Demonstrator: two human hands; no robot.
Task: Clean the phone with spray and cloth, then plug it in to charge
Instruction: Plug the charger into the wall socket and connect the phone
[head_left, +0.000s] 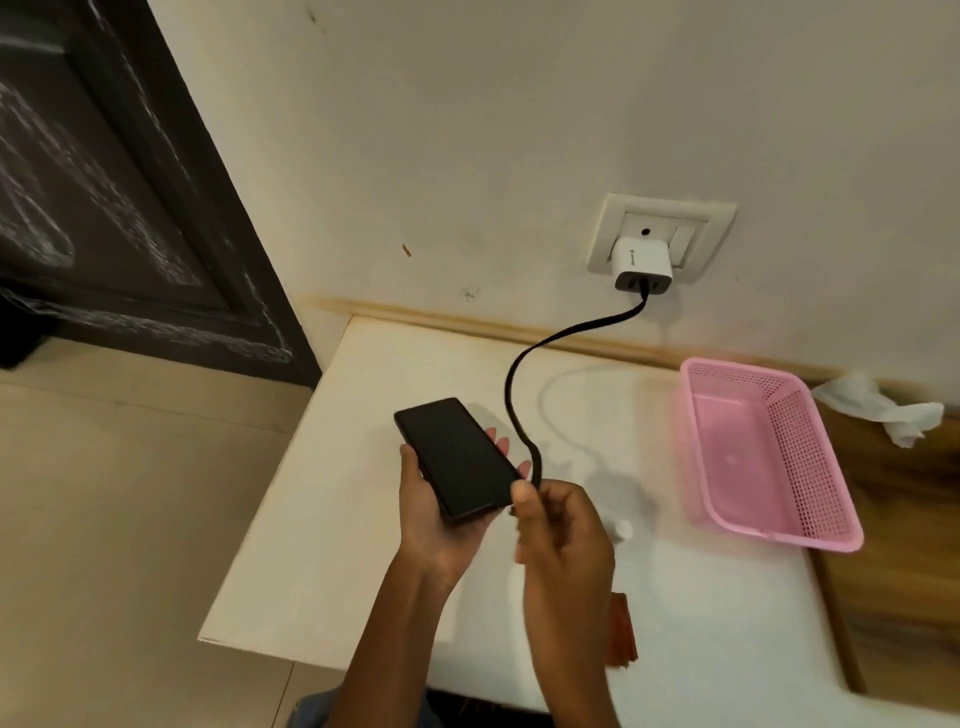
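My left hand (434, 512) holds a black phone (458, 458) above the white table (332, 519), dark screen up, fingers curled round its far edge. My right hand (558, 525) pinches the loose end of a black charging cable (519, 384) right beside the phone's lower end; the plug tip is hidden by my fingers. The cable runs up to a white charger (643, 266) seated in the wall socket (662, 236). A small white object, perhaps the spray bottle (622, 530), peeks out behind my right hand. A crumpled white cloth (883, 408) lies at the back right.
A pink plastic basket (810, 467) stands on the table's right side, partly over a wooden surface (893, 545). A dark door (104, 197) fills the upper left. An orange-brown item (623, 634) lies near my right wrist. Tiled floor lies left of the table.
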